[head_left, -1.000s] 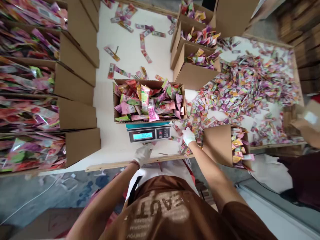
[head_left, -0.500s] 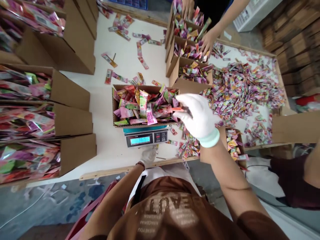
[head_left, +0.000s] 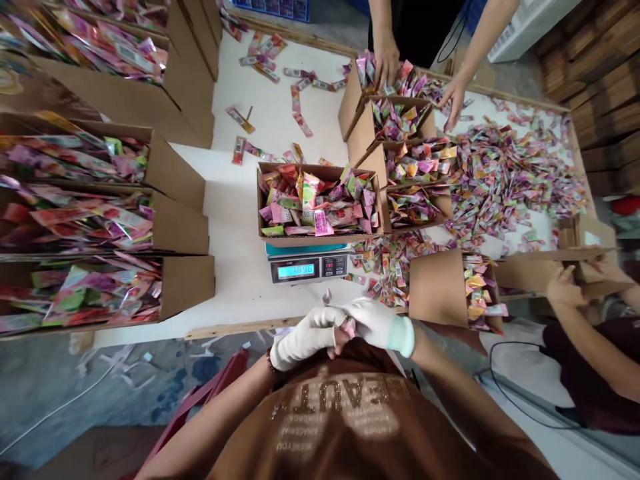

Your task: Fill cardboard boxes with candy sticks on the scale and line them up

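Both my hands wear white gloves and meet just in front of the table's front edge. My left hand (head_left: 306, 337) is curled, with something pinkish at its fingertips that I cannot make out. My right hand (head_left: 376, 324) is closed against those fingertips. Beyond them a digital scale (head_left: 307, 269) with a lit display carries an open cardboard box (head_left: 320, 239) heaped with colourful packets (head_left: 320, 199). Neither hand touches the scale or the box.
Several cardboard boxes of packets (head_left: 80, 293) line the left side. More boxes (head_left: 417, 163) and a big loose pile of small sachets (head_left: 505, 177) lie to the right. Another person's hands (head_left: 387, 63) work at the far edge. A third person (head_left: 565, 287) at the right holds a cardboard box.
My right hand has drawn back from above the box on the scale to the table's front edge, where it now meets my left hand. The view has shifted slightly.
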The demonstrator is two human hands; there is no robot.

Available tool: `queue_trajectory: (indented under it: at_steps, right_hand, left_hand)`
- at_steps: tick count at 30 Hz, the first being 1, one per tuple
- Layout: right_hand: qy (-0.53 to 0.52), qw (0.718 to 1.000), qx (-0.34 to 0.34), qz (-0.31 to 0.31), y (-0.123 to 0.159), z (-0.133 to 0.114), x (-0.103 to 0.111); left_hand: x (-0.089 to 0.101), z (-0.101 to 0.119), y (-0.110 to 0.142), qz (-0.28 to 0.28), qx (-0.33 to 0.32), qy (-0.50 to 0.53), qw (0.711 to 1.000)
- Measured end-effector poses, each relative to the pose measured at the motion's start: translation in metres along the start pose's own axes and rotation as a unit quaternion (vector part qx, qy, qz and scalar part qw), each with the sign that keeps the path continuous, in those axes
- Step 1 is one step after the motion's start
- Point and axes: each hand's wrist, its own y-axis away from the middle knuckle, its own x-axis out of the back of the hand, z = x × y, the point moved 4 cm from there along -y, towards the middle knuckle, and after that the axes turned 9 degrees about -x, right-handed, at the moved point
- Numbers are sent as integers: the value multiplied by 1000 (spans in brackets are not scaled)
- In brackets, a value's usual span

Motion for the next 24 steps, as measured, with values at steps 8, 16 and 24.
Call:
queue_trajectory:
  at_steps: [8, 16, 24]
  right_hand:
    - [106, 980, 8, 166, -19, 6, 70]
    - [166, 921, -21, 351, -50, -24, 129]
    - [131, 915, -70, 375, -24, 13, 113]
  left_hand:
    - [35, 11, 43, 156, -21, -133, 978]
    - [142, -38, 161, 531, 13, 111, 840]
    - [242, 42, 210, 583, -152, 95, 792]
